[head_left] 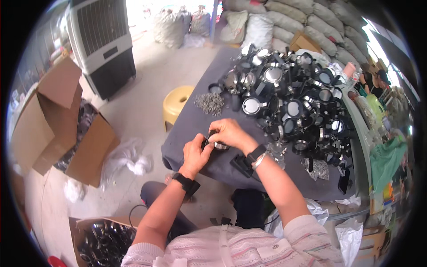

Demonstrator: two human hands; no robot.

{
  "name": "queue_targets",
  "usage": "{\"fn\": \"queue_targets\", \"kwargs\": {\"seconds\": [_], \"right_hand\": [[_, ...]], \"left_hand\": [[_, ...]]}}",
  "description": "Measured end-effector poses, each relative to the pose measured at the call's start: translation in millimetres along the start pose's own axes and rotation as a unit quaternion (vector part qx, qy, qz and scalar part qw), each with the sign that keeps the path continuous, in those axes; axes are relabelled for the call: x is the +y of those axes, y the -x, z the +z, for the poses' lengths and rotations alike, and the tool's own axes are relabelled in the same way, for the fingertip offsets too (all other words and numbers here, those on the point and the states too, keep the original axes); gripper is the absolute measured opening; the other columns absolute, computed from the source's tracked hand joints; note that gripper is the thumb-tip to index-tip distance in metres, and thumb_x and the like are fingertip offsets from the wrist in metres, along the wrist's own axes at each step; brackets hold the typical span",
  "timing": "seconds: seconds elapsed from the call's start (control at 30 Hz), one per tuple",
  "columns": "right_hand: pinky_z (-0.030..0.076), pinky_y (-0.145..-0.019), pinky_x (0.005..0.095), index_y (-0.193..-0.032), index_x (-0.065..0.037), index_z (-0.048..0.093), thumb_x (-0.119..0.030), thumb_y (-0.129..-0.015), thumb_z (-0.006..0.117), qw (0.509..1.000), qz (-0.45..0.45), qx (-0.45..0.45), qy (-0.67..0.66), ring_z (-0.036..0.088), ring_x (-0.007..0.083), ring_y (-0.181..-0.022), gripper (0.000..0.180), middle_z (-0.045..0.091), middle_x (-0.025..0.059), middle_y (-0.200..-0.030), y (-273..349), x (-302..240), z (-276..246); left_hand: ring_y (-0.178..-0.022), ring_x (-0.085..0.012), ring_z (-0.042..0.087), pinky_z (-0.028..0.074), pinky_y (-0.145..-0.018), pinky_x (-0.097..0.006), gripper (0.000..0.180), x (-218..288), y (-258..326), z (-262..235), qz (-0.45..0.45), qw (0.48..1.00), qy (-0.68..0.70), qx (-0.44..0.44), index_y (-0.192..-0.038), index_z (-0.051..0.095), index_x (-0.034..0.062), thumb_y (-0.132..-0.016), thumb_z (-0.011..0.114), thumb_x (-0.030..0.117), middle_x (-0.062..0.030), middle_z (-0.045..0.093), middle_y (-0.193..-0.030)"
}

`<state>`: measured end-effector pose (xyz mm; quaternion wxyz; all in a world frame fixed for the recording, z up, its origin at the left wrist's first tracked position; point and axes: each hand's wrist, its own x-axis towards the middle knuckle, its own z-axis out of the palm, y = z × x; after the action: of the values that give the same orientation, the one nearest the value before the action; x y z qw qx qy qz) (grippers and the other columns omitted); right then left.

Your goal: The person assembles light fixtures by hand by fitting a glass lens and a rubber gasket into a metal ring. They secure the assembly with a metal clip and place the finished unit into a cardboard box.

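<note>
Close to the table's near left edge, both hands meet over a small black part with a round silvery metal piece (221, 146). My left hand (195, 155) is closed around the black portion, thumb pressed against it. From above, my right hand (228, 133) pinches at the same part with its fingertips. My fingers cover much of it, so its exact kind is hidden. Just beyond the hands lies a pile of small metal pieces (210, 103). A large heap of black parts with round silvery discs (273, 74) spreads over the far and right side of the table.
The grey cloth-covered table (180, 144) has a yellow stool (175, 102) at its left. An open cardboard box (91, 155) and an air cooler (104, 49) stand on the floor farther left. Another box of black parts (104, 242) sits at lower left. Clear plastic bags (316, 169) lie at the right.
</note>
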<state>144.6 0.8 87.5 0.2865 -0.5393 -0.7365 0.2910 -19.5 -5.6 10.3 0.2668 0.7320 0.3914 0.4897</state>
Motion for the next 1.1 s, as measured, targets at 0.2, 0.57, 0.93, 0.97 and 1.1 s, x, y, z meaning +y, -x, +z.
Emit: {"fn": "queue_targets", "kwargs": {"seconds": [0.2, 0.57, 0.93, 0.97, 1.1], "right_hand": [[0.047, -0.056, 0.0313, -0.082, -0.002, 0.063, -0.014, -0.076, 0.07, 0.966, -0.012, 0.203, -0.159, 0.064, 0.0161, -0.064, 0.015, 0.064, 0.01, -0.068, 53.0, 29.8, 21.6], [0.049, -0.058, 0.0217, -0.083, 0.0, 0.058, 0.0, -0.083, 0.066, 0.846, 0.013, 0.481, -0.229, 0.06, 0.0067, -0.063, 0.008, 0.061, 0.0019, -0.07, 202.9, 44.8, -46.3], [0.045, -0.06, 0.0295, -0.084, 0.001, 0.057, -0.004, -0.077, 0.067, 0.955, -0.046, 0.278, -0.089, 0.058, 0.015, -0.066, 0.014, 0.06, 0.0079, -0.074, 119.3, 4.2, -4.7], [0.045, -0.062, 0.0295, -0.085, 0.001, 0.058, -0.004, -0.077, 0.067, 0.962, -0.089, 0.252, -0.058, 0.059, 0.0156, -0.069, 0.013, 0.061, 0.0068, -0.076, 99.7, 6.0, 6.1], [0.047, -0.068, 0.0383, -0.087, 0.0, 0.059, -0.01, -0.077, 0.066, 0.976, -0.102, 0.19, -0.006, 0.061, 0.0317, -0.077, 0.016, 0.062, 0.014, -0.085, 61.2, 0.3, 27.7]], "left_hand": [[-0.064, -0.0389, 0.06, 0.045, -0.057, -0.044, 0.028, 8.3, 0.4, 7.5, 0.042, 0.998, -0.022, -0.032, -0.084, 0.053, 0.0051, -0.08, 0.068, 0.029, -0.0164, 0.059, -0.065], [-0.062, -0.0204, 0.055, 0.045, -0.061, -0.034, 0.023, 8.3, 5.4, 5.3, 0.004, 1.0, 0.009, -0.022, -0.086, 0.054, 0.0001, -0.084, 0.065, 0.02, -0.0138, 0.056, -0.066], [-0.062, -0.0077, 0.049, 0.041, -0.058, -0.024, 0.023, -2.5, -8.8, 3.6, -0.139, 0.96, 0.214, -0.118, -0.087, 0.06, 0.0031, -0.092, 0.054, 0.025, 0.002, 0.051, -0.065], [-0.054, -0.0032, 0.04, 0.032, -0.049, -0.02, 0.022, -10.8, -6.5, 6.7, -0.101, 0.968, 0.212, -0.082, -0.084, 0.058, 0.0068, -0.095, 0.052, 0.025, 0.0054, 0.045, -0.063], [-0.054, -0.0036, 0.038, 0.031, -0.048, -0.02, 0.025, -23.1, -0.3, 7.4, -0.066, 0.977, 0.196, -0.057, -0.081, 0.058, 0.0066, -0.096, 0.051, 0.025, 0.0061, 0.043, -0.061]]}}
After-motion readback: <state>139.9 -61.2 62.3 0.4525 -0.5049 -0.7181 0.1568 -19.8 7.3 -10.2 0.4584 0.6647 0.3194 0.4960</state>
